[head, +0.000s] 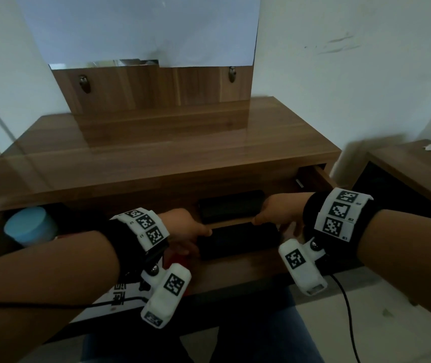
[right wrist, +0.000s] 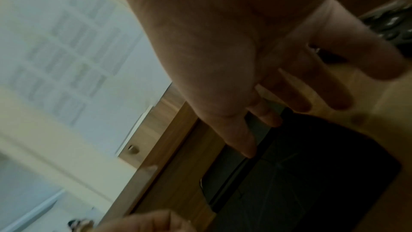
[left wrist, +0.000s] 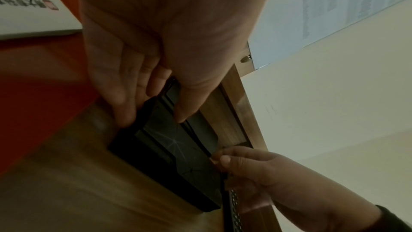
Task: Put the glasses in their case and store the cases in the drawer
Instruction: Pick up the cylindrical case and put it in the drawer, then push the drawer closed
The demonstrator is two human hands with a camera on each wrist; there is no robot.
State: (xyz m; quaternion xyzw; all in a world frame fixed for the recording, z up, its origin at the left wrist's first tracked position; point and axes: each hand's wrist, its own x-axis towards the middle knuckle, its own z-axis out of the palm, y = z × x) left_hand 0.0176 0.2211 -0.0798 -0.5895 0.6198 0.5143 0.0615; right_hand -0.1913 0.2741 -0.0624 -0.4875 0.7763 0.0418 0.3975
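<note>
Black case [head: 238, 239] lies in the drawer [head: 248, 268], both hands [head: 185, 229] pinching its ends.

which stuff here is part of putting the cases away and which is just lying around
Job: near black case, held at its ends by left hand and right hand; far black case; open drawer.

Lying about: blue round container, red and white box.
</note>
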